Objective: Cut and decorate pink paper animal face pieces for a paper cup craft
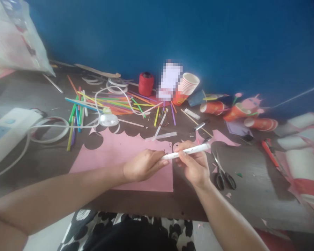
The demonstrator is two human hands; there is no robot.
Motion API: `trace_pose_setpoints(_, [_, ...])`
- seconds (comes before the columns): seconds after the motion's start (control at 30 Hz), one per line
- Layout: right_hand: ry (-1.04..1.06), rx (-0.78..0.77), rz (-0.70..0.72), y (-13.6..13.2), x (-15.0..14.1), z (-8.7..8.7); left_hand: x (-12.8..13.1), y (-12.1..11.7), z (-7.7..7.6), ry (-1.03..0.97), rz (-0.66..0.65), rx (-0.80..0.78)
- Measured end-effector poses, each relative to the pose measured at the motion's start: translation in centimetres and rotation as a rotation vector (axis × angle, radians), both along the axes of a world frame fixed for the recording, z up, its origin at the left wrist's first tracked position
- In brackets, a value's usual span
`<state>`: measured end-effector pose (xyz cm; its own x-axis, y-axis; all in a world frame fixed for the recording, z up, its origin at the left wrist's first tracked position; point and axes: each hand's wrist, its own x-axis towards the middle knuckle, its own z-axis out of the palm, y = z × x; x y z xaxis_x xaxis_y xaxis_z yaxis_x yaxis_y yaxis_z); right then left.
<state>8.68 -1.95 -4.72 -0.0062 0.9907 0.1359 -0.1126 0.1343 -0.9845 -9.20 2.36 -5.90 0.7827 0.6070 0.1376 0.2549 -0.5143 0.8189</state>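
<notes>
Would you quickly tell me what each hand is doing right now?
Left hand: closed on one end of the white pen.
Right hand: closed on the same pen, nearer its middle, above the pink paper.

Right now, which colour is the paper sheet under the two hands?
Pink; the paper sheet shows best in the head view, below the left hand and right hand.

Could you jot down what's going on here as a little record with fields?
Setting: dark table against a blue wall
Left hand: pinches one end of a white stick
Right hand: grips the same stick near its middle
Under the hands: pink paper, scalloped top edge
Nearby right: scissors, lying flat
Behind: coloured straws, red thread spool, orange paper cups
</notes>
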Motion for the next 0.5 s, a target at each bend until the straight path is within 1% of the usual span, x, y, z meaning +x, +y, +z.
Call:
trace_pose_setpoints(0.1, [0.013, 0.047, -0.078, -0.3, -0.6, -0.7, -0.1, -0.1, 0.1, -0.015, -0.052, -0.030])
trace_pose_setpoints(0.2, [-0.042, 0.058, -0.070, -0.2, -1.1, -0.8, -0.5, 0.1, -0.2, -0.041, -0.078, -0.052])
trace_pose_setpoints(0.27, [-0.119, 0.102, -0.058, -0.3, -1.0, -0.6, -0.8, 0.3, -0.5, -0.076, -0.083, -0.037])
trace_pose_setpoints(0.33, [-0.219, 0.215, -0.003, -0.6, -1.0, -0.3, -1.0, 0.4, -0.5, -0.107, -0.128, 0.036])
trace_pose_setpoints(0.43, [-0.380, 0.397, 0.119, -1.5, -0.9, 0.3, -1.0, 0.1, -0.3, -0.141, -0.255, 0.169])
trace_pose_setpoints(0.47, [-0.404, 0.450, 0.125, -1.7, -0.7, 0.7, -0.9, 0.0, -0.2, -0.152, -0.290, 0.194])
trace_pose_setpoints(0.5, [-0.403, 0.486, 0.086, -1.9, -0.3, 1.1, -0.9, -0.2, -0.1, -0.165, -0.315, 0.214])
